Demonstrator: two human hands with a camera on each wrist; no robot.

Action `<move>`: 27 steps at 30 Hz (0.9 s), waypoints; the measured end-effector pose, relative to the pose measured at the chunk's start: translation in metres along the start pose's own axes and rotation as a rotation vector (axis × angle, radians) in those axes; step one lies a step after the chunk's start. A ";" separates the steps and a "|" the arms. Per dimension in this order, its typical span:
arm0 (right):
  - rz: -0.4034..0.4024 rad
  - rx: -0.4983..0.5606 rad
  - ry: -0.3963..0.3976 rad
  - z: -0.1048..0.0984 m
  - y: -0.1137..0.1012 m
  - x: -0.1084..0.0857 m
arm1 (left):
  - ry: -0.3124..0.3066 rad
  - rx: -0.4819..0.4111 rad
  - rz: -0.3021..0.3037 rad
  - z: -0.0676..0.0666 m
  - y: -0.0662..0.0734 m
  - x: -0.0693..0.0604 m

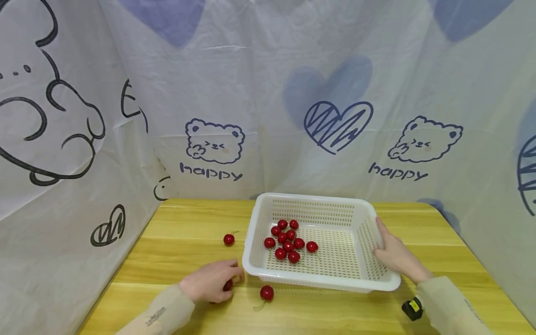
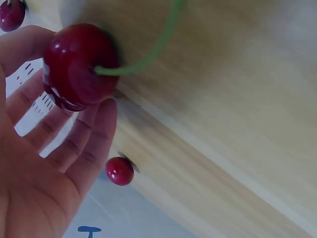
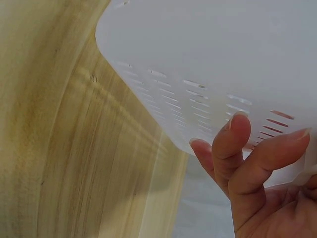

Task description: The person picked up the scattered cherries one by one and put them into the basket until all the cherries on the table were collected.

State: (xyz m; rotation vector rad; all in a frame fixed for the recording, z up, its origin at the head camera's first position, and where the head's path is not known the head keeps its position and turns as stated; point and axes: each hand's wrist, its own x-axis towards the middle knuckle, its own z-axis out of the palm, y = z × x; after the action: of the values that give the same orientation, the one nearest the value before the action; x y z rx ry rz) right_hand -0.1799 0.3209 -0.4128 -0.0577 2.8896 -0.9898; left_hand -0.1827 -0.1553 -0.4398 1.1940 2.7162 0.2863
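My left hand [image 1: 211, 281] is low over the table, left of the white plastic basket [image 1: 322, 281]. Its thumb and fingers curl about a red cherry [image 1: 228, 284]; in the left wrist view a cherry [image 2: 81, 64] with a green stem partly covers the fingertips. Part of another red shape shows just beneath it. The right hand [image 1: 398, 256] grips the basket's right end, thumb at the rim, and its fingers [image 3: 230, 134] lie under the slotted outside wall. Several cherries [image 1: 288, 246] lie in the basket's left half.
One loose cherry [image 1: 229, 239] lies left of the basket, and another cherry [image 1: 266, 293] with a stem lies before its front edge. A small black and yellow object [image 1: 412, 308] sits beside the right sleeve. A printed cloth [image 1: 272, 153] hangs behind the wooden table [image 1: 184, 232].
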 end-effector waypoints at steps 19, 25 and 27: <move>0.006 -0.018 -0.002 -0.001 0.001 0.001 | -0.008 -0.016 -0.093 -0.004 0.008 0.009; 0.018 0.008 -0.007 0.000 0.000 0.001 | 0.010 0.002 -0.072 -0.004 0.007 0.008; 0.019 0.012 -0.005 0.000 0.000 0.001 | 0.017 0.016 -0.068 -0.005 0.005 0.008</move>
State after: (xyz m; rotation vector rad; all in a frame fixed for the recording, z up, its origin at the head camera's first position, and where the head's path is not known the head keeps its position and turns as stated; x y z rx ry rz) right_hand -0.1806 0.3208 -0.4124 -0.0321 2.8738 -1.0016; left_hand -0.1856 -0.1469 -0.4348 1.1054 2.7717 0.2679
